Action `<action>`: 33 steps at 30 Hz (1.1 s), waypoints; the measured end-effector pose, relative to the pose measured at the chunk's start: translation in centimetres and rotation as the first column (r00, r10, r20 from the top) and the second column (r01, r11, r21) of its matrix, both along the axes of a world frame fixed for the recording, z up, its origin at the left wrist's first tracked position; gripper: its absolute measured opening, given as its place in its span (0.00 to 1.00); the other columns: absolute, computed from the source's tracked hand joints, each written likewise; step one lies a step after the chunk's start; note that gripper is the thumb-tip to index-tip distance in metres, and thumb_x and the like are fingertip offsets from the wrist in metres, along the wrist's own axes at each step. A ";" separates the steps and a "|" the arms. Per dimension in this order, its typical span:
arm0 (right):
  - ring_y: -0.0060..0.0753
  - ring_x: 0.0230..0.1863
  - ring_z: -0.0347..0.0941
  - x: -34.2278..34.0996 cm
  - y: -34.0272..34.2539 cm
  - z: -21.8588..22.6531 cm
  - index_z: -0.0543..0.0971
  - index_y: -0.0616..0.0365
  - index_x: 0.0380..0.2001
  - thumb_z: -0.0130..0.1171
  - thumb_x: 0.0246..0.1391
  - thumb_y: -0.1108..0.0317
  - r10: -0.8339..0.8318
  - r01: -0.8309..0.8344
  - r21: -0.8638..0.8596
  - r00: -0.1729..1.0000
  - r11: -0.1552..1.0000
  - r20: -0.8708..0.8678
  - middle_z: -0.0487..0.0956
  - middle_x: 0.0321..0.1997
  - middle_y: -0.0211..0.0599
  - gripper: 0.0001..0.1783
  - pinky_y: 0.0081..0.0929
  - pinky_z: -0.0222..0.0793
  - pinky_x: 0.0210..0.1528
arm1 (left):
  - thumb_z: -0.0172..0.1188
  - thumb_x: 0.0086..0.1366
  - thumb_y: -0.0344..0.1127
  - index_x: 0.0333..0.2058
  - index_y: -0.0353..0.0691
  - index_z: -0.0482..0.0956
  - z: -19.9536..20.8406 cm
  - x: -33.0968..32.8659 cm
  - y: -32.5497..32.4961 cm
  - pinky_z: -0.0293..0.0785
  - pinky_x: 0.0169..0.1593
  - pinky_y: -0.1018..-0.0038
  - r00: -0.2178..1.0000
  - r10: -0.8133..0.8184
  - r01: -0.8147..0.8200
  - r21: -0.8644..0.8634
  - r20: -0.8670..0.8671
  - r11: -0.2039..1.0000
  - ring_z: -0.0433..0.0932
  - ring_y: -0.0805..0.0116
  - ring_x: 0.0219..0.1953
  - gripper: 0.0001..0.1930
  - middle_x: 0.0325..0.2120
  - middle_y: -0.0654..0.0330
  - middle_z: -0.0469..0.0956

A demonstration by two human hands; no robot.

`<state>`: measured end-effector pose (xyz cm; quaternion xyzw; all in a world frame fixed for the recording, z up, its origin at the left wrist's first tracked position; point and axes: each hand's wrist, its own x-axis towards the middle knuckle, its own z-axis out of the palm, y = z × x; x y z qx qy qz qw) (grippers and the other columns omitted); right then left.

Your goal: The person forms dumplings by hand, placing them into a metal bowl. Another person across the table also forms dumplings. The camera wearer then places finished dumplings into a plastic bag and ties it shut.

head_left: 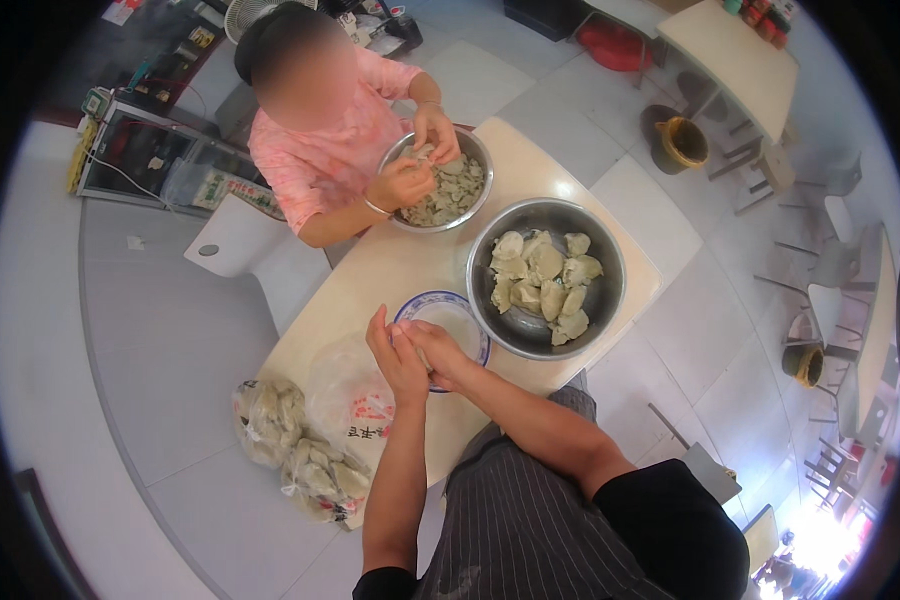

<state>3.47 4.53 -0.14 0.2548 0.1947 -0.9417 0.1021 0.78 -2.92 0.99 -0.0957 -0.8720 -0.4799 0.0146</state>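
My left hand (400,362) and my right hand (438,352) are pressed together, fingers folded, above a white bowl with a blue patterned rim (480,335). Between the palms a sliver of a pale grey-green lump shows; the hands hide most of it. To the right of the bowl, a large steel basin (610,310) holds several similar lumps (545,262), rough and doughy-looking. Left of my forearms lies a clear plastic bag with red print (355,385). Two knotted clear bags of the same lumps (270,420) rest at the table's left edge.
Across the table (530,165), a person in a pink shirt (320,150) works with both hands over a second steel basin (485,195) of small torn pieces. A white chair (245,240) stands at the left. Other tables (740,60), stools and a lined bin (682,145) are farther right.
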 end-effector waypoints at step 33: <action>0.27 0.27 0.71 -0.9 -2.2 -2.3 0.77 0.64 0.32 0.50 0.50 0.75 -0.063 0.055 0.396 0.998 0.917 0.008 0.76 0.27 0.37 0.08 0.27 0.67 0.27 | 0.49 0.59 0.33 0.39 0.31 0.77 -1.2 -0.6 -0.4 0.69 0.48 0.75 0.882 -0.035 -0.157 0.363 0.470 0.919 0.74 0.68 0.41 0.14 0.37 0.56 0.77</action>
